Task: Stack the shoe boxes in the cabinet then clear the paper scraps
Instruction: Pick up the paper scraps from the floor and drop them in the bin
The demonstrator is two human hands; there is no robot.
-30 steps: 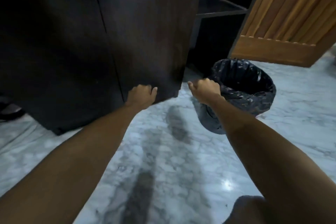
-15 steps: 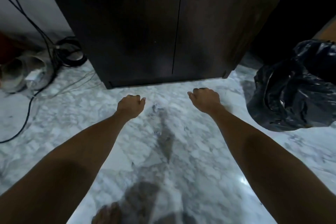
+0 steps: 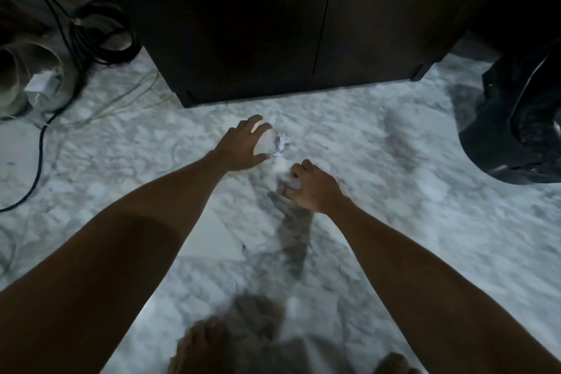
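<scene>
Head view: I look down at a pale marble floor in front of the dark cabinet, whose doors stand closed.
Step in hand: the boxes look put away, so I judge I am on the paper scraps.
Left hand: fingers spread and reaching, holding nothing; its fingertips lie just beside a crumpled paper scrap.
Right hand: fingers curled in; something pale shows at the fingertips, perhaps another scrap, but blur keeps me from telling.
Scrap location: on the floor between the two hands, near the cabinet foot.
Bin: a black-lined bin stands well apart at the right.
Next move: I would close the left fingers round the scrap, then carry everything across to the bin.
</scene>
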